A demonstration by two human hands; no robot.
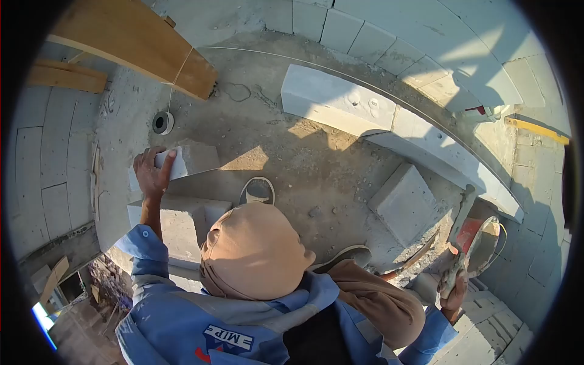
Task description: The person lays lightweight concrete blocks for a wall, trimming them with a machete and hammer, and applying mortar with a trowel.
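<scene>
My left hand (152,173) grips the end of a pale aerated-concrete block (199,158) on the left, its thumb and fingers apart across the top edge. Just below, another block (176,232) stands on the floor. On the far right, my right hand (454,293) is closed round a mortar-smeared trowel (460,222), which points up and away from me. Beside the trowel is a red bucket (469,233) with a grey-coated inside. My fingers on the trowel's handle are partly hidden.
A row of white blocks (340,99) curves along a stretched string (267,55). A loose block (404,204) lies nearer. A wooden board (131,42) juts in at upper left, above a tape roll (163,123). More blocks (486,325) are stacked at lower right. Block walls stand around.
</scene>
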